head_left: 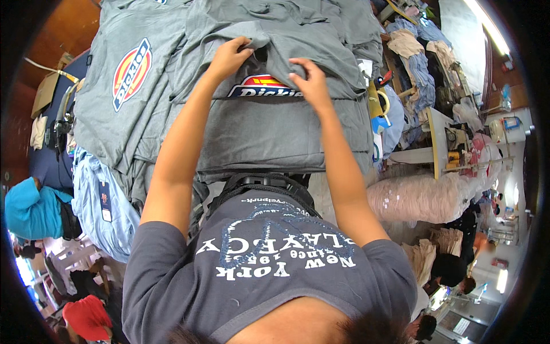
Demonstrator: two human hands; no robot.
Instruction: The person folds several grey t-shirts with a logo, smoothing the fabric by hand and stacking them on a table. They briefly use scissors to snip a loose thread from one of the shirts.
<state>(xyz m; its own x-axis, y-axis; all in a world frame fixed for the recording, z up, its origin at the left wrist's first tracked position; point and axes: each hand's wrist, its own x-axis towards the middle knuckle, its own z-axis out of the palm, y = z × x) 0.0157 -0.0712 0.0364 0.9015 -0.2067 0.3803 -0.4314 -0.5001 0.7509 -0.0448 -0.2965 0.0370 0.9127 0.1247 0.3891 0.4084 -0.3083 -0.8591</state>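
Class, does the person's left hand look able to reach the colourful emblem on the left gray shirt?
Probably yes: the emblem lies uncovered, with only gray cloth between it and the left hand, though the hand, apparently gripping a shirt edge, may need to let go.

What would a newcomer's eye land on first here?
First, the bright red and yellow emblem on the grey shirt at upper left. Then the left hand pinching a grey garment at top centre, the right hand touching it. The plastic-wrapped bundle stands out at right.
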